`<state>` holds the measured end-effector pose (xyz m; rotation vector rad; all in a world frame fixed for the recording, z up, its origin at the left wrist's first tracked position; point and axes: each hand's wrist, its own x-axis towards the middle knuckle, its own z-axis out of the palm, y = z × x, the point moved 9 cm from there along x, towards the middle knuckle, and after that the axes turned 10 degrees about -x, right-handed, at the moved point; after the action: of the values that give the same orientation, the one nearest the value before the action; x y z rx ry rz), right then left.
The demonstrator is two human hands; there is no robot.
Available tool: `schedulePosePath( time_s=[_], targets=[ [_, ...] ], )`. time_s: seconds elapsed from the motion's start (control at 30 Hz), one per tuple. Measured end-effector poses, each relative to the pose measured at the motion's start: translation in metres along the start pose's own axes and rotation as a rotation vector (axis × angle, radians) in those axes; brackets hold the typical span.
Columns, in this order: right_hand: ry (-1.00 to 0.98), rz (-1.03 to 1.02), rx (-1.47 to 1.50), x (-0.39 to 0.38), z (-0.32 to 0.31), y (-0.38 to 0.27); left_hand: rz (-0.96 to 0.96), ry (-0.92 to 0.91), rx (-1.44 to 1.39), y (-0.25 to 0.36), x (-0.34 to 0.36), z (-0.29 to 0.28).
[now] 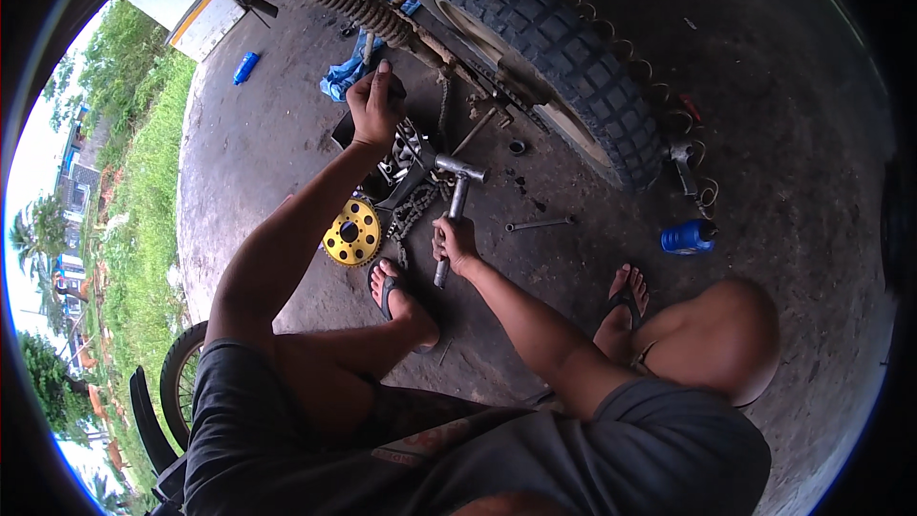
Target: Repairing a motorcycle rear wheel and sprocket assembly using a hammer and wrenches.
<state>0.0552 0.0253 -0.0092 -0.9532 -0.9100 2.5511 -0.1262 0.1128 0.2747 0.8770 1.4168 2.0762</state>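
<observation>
My right hand (456, 241) is wrapped round the metal handle of a hammer (458, 197), its head up and away from me. Further off to the left, my left hand (375, 113) is closed with the thumb on top. Something dark sticks out beside its fingers, perhaps a tool, but most of it is hidden. Under and beside the hammer head lies a dark tray of metal tools (406, 172). Nearer to me are a loose drive chain (405, 218) and a yellow sprocket (353, 246), close to my left foot.
A motorcycle's knobby rear tyre (564, 48) and rusty shock spring (349, 6) fill the far side. A spanner (540, 225) lies on the stained floor. A blue bottle (688, 237) stands right; another blue container (245, 68) and a blue cloth (341, 81) lie left.
</observation>
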Motion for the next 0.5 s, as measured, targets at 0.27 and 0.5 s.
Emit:
schedulePosePath(
  time_s=[0.27,0.5],
  targets=[
    [0.156,-0.175,-0.005,-0.007,-0.051,-0.005,-0.267,-0.004,0.150,-0.021,0.001,0.011],
    [0.158,0.140,0.100,0.006,-0.113,0.034,-0.661,-0.333,1.158,-0.100,-0.023,0.008]
  ],
)
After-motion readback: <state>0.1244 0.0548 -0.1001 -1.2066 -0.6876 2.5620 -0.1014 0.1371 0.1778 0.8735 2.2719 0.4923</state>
